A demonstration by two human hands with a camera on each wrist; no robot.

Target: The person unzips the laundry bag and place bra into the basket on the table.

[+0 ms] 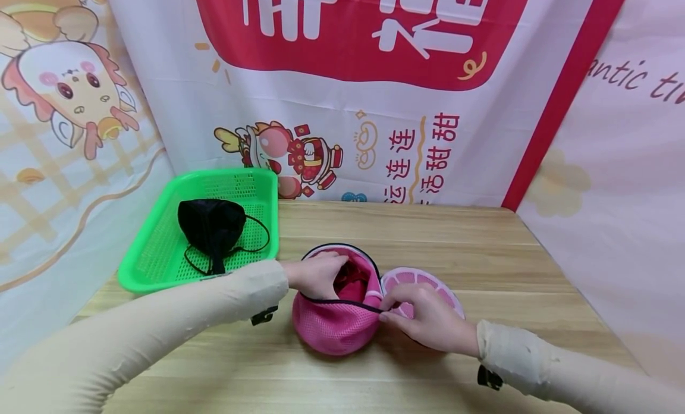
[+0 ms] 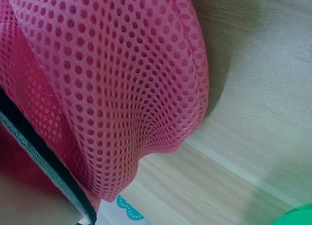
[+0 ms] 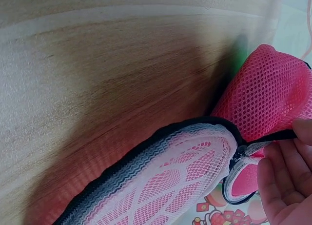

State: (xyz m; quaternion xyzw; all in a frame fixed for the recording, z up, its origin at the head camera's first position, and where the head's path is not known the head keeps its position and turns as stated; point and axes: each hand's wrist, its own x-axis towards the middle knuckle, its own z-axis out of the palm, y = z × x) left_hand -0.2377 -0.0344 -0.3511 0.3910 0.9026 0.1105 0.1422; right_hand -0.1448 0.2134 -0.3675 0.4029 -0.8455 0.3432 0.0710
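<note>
A pink mesh laundry bag (image 1: 337,331) stands on the wooden table, its dark zipper edge (image 2: 44,156) unzipped round the top. My left hand (image 1: 317,274) reaches in through the opening, its fingertips hidden among dark red fabric (image 1: 353,283) inside. On the right side, my right hand (image 1: 423,316) pinches the zippered rim between thumb and fingers, as the right wrist view also shows. The bag's round lid (image 3: 170,181), pale pink mesh with a petal-like pattern, hangs folded out to the right, partly behind the right hand.
A green plastic basket (image 1: 144,247) sits at the back left of the table, holding a black drawstring pouch (image 1: 211,226) with thin cords. Behind the table hangs a printed cloth (image 1: 321,128), with more printed cloth at both sides.
</note>
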